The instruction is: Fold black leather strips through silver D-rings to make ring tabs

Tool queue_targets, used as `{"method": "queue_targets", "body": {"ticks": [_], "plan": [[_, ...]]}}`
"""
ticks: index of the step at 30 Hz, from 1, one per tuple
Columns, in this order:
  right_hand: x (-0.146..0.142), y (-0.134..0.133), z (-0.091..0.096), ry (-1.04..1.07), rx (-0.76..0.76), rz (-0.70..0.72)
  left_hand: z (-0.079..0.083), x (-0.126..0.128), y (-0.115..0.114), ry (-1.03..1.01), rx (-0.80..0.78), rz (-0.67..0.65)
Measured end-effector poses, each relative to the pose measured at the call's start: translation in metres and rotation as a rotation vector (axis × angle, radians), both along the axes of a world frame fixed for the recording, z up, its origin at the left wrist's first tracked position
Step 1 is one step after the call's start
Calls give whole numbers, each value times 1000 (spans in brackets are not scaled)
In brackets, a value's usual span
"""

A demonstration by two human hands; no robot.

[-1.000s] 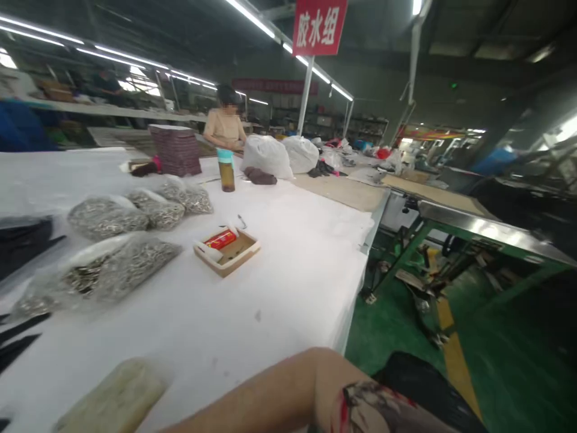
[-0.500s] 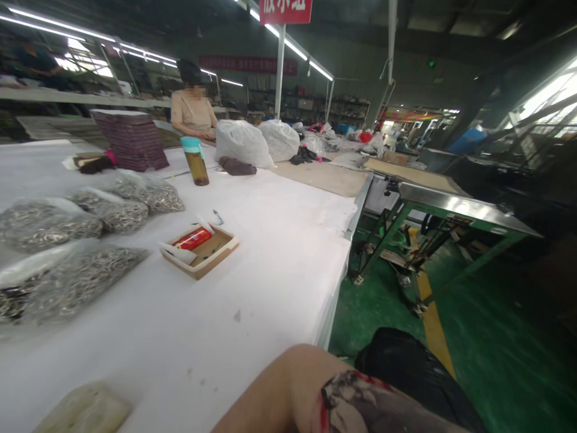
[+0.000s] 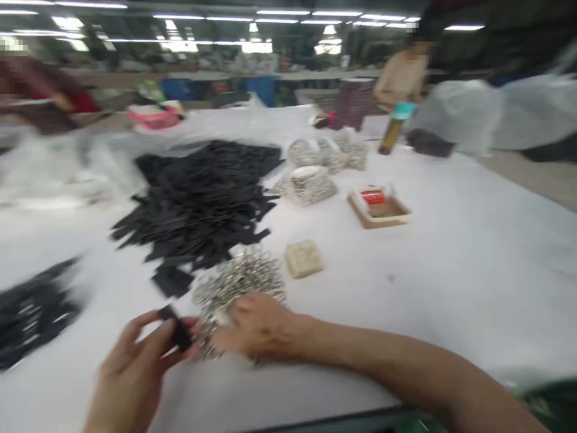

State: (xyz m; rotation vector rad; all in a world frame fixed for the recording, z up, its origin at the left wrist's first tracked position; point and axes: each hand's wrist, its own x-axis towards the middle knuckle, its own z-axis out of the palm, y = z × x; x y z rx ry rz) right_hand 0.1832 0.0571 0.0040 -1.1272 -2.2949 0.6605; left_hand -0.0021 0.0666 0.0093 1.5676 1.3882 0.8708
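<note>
- Holding one black strip: L hand, pinched betw. thumb and fingers, strip tilted, just beside near L edge of the metal pile.
- R hand: reaches across, fingers down at near side of metal pile, touching it. Grip: can't tell; fingertips blurred & partly hidden, so no piece confirmed as grasped.
- Step in hand (judged): sorting through or picking at loose metal pcs w/ R while L holds strip ready. No metal pc. seen on held strip.
- Next move, est.: calls for R fingertips to part one pc. cleanly from tangle, L pinch kept firm & strip end left exposed. Risk: pcs look interlinked, may come up in clumps.
- Supply: large heap of black strips beyond metal pile, to its L, approx. within reach. Clear bags of metal pcs farther back.
- Far L: dark pcs w/ shiny bits among them; whether joined, can't be told (blur).
- Adjacent: pale block just R of metal pile; shallow box w/ red packet inside, farther R on white table.
</note>
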Motion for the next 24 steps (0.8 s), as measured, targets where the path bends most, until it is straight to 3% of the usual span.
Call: {"method": "queue_targets", "body": {"ticks": [3,6,8,10,15,20,24], "plan": [[-1,2,-9,15,58,94,8,-8,-28,-419,-312,301],[10,-3,-6,19,45,65,7,2,-43,-636,-462,369],[20,-6,3,54,-33,-102,5,7,-53,-681,-508,380],[26,-8,12,47,-106,-154,4,8,-61,-692,-528,381],[21,-13,20,-32,-170,-35,-1,4,-65,-688,-517,357],[2,-18,6,-246,19,106,-8,6,-64,-695,-487,324],[-2,-19,-6,-197,-4,94,-9,7,-64,-689,-489,305]]}}
